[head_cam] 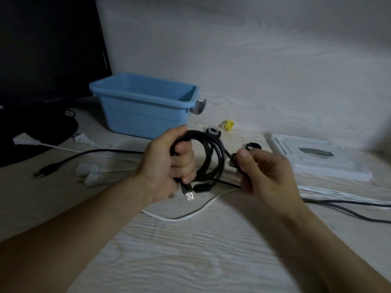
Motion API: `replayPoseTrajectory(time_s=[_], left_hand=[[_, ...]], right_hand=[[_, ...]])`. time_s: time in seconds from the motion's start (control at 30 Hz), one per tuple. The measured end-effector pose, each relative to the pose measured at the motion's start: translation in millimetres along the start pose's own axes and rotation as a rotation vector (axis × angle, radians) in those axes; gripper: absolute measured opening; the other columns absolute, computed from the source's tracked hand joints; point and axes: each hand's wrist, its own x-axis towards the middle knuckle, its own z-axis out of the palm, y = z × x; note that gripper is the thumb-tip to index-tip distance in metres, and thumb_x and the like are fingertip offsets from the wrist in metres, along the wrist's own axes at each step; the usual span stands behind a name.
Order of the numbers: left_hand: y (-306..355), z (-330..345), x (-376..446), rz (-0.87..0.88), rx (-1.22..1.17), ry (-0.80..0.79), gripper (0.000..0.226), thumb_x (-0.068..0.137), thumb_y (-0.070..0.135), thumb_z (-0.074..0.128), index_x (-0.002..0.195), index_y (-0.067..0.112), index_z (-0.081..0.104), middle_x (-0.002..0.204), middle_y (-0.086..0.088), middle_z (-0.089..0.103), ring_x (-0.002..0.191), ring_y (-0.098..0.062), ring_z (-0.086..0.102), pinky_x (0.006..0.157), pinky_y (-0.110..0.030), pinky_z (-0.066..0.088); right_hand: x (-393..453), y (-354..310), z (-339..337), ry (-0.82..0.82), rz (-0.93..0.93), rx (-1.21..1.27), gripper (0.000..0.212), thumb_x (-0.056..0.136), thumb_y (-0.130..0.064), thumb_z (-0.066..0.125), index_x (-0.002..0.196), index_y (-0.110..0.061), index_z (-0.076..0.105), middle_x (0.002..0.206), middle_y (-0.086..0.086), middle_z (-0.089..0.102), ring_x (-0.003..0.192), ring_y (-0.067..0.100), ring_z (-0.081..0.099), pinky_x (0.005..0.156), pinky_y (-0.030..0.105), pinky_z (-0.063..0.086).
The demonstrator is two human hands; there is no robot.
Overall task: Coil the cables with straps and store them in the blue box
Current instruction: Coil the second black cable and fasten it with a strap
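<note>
My left hand point(165, 166) grips a coil of black USB cable point(211, 157) held above the table; its USB plug point(189, 196) hangs below my fingers. My right hand point(266, 172) pinches the loose end of the same black cable just right of the coil. The blue box point(127, 115) stands open behind my hands, and nothing shows inside it. Rolled straps lie on the table past the coil: a black and white one point(214, 130), a yellow one point(229, 125) and a black one point(253, 145).
A white cable point(186, 215) curves under my hands. Another black cable with a plug point(45, 171) lies at the left beside white plugs point(88, 172). A white flat stand point(313, 159) sits at the right, more cables point(349, 205) run off right, and a dark monitor point(42, 49) stands at back left.
</note>
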Motion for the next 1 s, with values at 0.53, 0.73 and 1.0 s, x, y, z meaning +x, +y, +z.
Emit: replayPoseTrajectory(time_s=[0.53, 0.73, 1.0], left_hand=[[20, -22, 10, 0.26, -0.469, 0.416, 0.029, 0.089, 0.025, 0.032, 0.063, 0.017, 0.042, 0.05, 0.003, 0.028, 0.04, -0.014, 0.026, 0.052, -0.027, 0.036], [10, -15, 22, 0.445, -0.148, 0.436, 0.024, 0.101, 0.011, 0.037, 0.077, 0.012, 0.039, 0.058, 0.0, 0.04, 0.048, -0.015, 0.043, 0.061, -0.033, 0.046], [-17, -21, 17, 0.703, 0.809, 0.083, 0.013, 0.095, 0.031, 0.049, 0.097, 0.018, 0.051, 0.071, 0.006, 0.058, 0.065, -0.009, 0.056, 0.069, -0.022, 0.047]], right_hand=[[4, 17, -13, -0.402, -0.205, -0.531, 0.02, 0.086, -0.027, 0.074, 0.104, -0.035, 0.072, 0.091, -0.013, 0.065, 0.083, 0.007, 0.062, 0.069, 0.013, 0.046], [0, 16, -1, -0.484, -0.301, -0.509, 0.059, 0.086, 0.011, 0.056, 0.127, -0.03, 0.066, 0.094, -0.008, 0.056, 0.09, 0.005, 0.056, 0.078, 0.01, 0.041], [-3, -2, 1, -0.253, -0.341, -0.381, 0.016, 0.093, -0.017, 0.066, 0.105, -0.024, 0.075, 0.085, -0.029, 0.065, 0.079, -0.002, 0.063, 0.07, 0.007, 0.04]])
